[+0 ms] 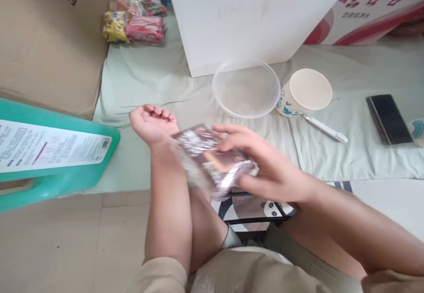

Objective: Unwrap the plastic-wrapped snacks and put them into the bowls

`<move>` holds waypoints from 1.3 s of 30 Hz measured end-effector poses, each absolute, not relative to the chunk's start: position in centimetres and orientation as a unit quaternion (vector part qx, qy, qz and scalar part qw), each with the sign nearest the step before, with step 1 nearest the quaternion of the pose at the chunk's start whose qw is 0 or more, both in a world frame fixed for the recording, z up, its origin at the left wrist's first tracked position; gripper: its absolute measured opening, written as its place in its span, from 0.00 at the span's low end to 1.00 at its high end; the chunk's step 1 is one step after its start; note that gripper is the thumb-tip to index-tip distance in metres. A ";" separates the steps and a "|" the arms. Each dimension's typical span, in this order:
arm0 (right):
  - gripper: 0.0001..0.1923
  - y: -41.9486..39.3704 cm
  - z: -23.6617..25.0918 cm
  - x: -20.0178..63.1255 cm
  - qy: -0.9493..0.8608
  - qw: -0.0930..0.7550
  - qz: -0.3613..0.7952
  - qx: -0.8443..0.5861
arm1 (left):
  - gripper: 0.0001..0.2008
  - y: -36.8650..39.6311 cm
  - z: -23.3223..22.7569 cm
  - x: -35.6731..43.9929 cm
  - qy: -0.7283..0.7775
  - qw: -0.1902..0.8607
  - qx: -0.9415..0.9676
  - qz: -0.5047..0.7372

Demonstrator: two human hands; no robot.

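My right hand (270, 165) grips a shiny dark-brown plastic snack packet (203, 156), blurred by motion, with fingers on its top and thumb at its lower edge. The packet's clear left side hangs against my left wrist. My left hand (154, 123) is palm up with fingers loosely curled and holds nothing. Beyond my hands, a clear plastic bowl (220, 101) stands on the pale green cloth (132, 77). A white paper cup (298, 99) with a blue pattern touches or nearly touches its right side. A slim white-handled tool (326, 129) lies in front of the cup.
At far left back are a yellow snack packet (115, 26) and a pink snack packet (145, 29) among others. A teal jug (109, 147) and brown carton (49, 50) are at left. A white box (251, 19) stands behind the bowl. A phone (389, 118) lies at right.
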State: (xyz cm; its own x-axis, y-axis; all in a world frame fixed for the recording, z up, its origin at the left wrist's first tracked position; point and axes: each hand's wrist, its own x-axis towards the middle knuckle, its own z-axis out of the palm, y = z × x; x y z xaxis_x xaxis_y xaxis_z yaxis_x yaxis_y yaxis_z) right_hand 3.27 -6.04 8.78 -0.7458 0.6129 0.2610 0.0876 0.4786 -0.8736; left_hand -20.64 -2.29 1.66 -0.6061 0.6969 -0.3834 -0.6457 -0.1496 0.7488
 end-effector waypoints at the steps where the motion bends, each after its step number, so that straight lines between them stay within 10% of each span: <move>1: 0.25 -6.6 7.6 6.0 -0.771 0.283 0.512 -0.251 | 0.15 -2.3 1.9 -19.4 0.475 0.417 0.034 0.774; 7: 0.28 -5.0 1.4 15.1 -0.543 0.265 0.660 -0.446 | 0.17 -4.3 1.9 -9.7 0.494 0.324 0.253 0.766; 18: 0.38 -3.7 0.9 17.8 -0.469 0.287 0.712 -0.437 | 0.25 -5.5 0.7 -2.9 0.497 0.532 0.362 0.582; 22: 0.25 -3.4 0.5 19.8 -0.488 0.287 0.693 -0.447 | 0.27 -4.6 -0.4 -3.6 0.468 0.523 0.317 0.638; 26: 0.13 -3.0 -0.3 20.5 -0.505 0.360 0.620 -0.480 | 0.32 -4.2 -0.8 -4.4 0.415 0.564 0.359 0.617; 39: 0.18 -4.9 -0.2 19.4 -0.767 0.504 0.188 -0.349 | 0.27 -5.1 -0.2 -4.3 0.400 0.633 0.463 0.474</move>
